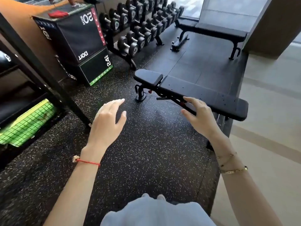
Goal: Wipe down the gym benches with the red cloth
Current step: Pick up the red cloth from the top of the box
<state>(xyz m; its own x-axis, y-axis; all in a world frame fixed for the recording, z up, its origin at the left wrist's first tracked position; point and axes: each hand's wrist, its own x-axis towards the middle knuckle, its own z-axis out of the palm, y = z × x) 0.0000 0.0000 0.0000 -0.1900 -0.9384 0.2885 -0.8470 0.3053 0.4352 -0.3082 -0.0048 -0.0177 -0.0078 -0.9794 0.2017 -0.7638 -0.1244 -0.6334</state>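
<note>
both hands are held out in front of the body, empty. the left hand (108, 119) has its fingers apart and relaxed, grip on nothing, above the speckled floor (146, 160). the right hand (199, 119) is likewise spread, fingers loosely extended, holding nothing; it appears in front of the near bench (203, 93), and contact with it cannot be confirmed.

the red cloth (57, 13) lies crumpled on top of the tall black jump box (76, 35), at the far left, well apart from both hands. the near bench stands just ahead to the right. a second bench (218, 30) stands further back, beside the dumbbell rack (138, 26).

step in hand, as a judgement: start of the task, cloth not yet collected, no wiping begun.

next move calls for: walk toward the jump box, reach up with one hand, close the grip on the cloth, then return to the near bench and pass the cloth along its pad.
</note>
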